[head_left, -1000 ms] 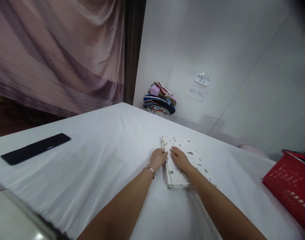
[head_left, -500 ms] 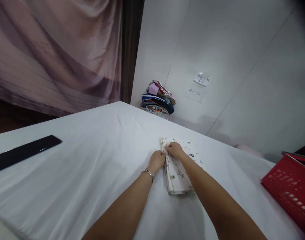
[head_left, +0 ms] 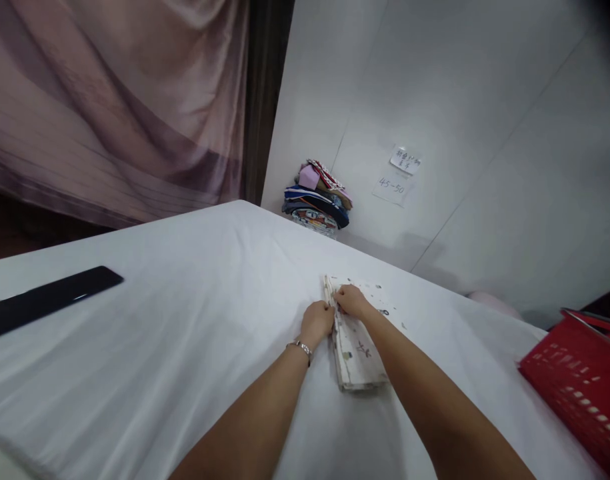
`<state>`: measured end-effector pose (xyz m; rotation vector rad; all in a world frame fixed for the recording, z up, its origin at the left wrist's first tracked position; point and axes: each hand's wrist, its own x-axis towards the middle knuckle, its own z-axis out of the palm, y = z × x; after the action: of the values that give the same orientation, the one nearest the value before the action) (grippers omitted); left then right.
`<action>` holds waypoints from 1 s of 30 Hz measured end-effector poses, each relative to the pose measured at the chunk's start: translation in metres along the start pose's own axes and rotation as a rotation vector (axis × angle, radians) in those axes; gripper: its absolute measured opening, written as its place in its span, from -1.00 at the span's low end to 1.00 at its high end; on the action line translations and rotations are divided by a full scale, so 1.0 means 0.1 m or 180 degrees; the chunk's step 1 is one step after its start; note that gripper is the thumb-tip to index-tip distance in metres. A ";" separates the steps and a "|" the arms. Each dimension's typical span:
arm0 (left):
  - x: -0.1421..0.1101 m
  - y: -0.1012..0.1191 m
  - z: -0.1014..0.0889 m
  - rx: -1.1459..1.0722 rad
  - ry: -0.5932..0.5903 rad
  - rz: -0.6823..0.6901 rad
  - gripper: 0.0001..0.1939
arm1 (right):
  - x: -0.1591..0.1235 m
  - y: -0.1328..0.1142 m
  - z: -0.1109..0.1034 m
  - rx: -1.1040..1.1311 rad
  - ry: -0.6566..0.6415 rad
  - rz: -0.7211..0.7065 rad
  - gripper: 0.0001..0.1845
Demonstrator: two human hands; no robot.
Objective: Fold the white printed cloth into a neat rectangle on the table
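A folded white cloth point(head_left: 352, 350) with small printed figures lies on the white-covered table point(head_left: 199, 313). Its layered left edge faces my left hand point(head_left: 317, 321), whose fingers are closed on that edge; a bracelet point(head_left: 301, 347) circles the wrist. My right hand point(head_left: 351, 300) pinches the top of the cloth near the same edge, close to the left hand. The right forearm hides part of the cloth's right side. Whether the cloth is a garment or a sheet I cannot tell.
A stack of folded clothes point(head_left: 317, 200) stands at the table's far edge against the wall. At the right is a red plastic basket point(head_left: 575, 380). A long black flat object point(head_left: 49, 300) lies on the left. Paper notes point(head_left: 397, 173) hang on the wall; a curtain point(head_left: 115, 100) hangs behind.
Both hands keep their hold at the cloth's left edge, with hardly any movement. The view has shifted very slightly.
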<state>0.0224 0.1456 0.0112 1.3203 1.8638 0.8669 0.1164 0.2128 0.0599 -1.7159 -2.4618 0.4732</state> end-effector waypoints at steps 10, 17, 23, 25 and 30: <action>0.01 -0.02 0.00 -0.0051 0.0001 0.0032 -0.75 | 0.03 -0.02 0.07 0.0002 0.0031 0.0040 -0.71; 0.03 -0.03 0.02 -0.0153 -0.0036 0.0031 -0.74 | 0.00 -0.04 0.07 0.0093 0.0128 0.0163 -0.78; 0.03 -0.06 0.03 -0.0253 -0.0097 0.0036 -0.73 | 0.07 0.06 0.07 0.0318 -0.0098 0.0195 -0.76; 0.04 -0.07 0.04 -0.0227 -0.0051 0.0035 -0.77 | 0.16 0.08 0.06 0.0293 -0.0033 0.0172 -0.77; 0.06 -0.10 0.06 -0.0224 -0.0014 0.0050 -0.82 | 0.36 0.06 0.02 0.0140 0.0079 0.0124 -0.73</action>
<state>0.0206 0.1497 -0.0014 1.2944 1.8054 0.9286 0.1080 0.2476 0.0531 -1.7450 -2.3867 0.5033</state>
